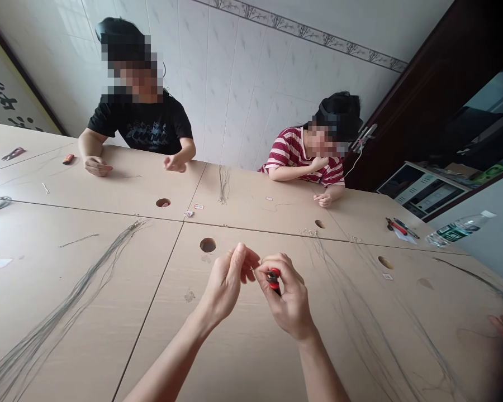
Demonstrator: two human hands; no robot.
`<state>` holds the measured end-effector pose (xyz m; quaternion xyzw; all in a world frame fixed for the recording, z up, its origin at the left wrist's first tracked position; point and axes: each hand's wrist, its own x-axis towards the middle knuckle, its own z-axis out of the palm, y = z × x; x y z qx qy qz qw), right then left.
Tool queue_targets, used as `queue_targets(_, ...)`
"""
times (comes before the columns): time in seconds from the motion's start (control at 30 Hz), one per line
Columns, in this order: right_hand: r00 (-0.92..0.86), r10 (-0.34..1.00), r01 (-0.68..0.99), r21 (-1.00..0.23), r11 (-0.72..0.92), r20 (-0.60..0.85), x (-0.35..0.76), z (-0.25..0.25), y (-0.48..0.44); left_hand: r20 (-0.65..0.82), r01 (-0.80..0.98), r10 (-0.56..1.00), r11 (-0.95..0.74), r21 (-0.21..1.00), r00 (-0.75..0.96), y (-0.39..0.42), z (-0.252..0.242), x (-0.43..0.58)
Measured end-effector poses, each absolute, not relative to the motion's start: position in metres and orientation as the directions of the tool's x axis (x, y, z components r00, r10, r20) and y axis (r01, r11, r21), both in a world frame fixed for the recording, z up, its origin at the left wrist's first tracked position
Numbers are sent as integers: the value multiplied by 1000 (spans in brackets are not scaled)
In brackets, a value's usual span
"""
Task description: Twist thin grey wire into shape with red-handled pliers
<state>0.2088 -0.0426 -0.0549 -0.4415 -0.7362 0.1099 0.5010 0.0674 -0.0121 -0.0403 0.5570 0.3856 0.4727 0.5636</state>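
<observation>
So the main thing here is a small hand tool [273,285], red and black, looks like pliers or cutters to me. It sits just past centre frame, toward 5 o'clock, wrapped in the right hand [287,293] and held up off the table. Two bright red patches show with dark parts between and below them; the rest is covered by fingers, so I can't tell if the jaws are apart or together. At about 9 o'clock from it, really close, there's a tiny pale bit [254,271] between the two hands' fingertips. Way too small to make out its shape, or whether the tool touches it.
</observation>
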Motion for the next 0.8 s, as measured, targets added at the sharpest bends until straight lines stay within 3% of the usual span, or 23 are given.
queue_targets(0.3,-113,732,567,-561,603,672,210,-53,-42,-28,-12,905,36,999,424,-12,-27,59)
queue_targets(0.8,-122,733,570,-558,604,669,208,-58,-39,-99,-54,918,130,990,384,-4,-31,52)
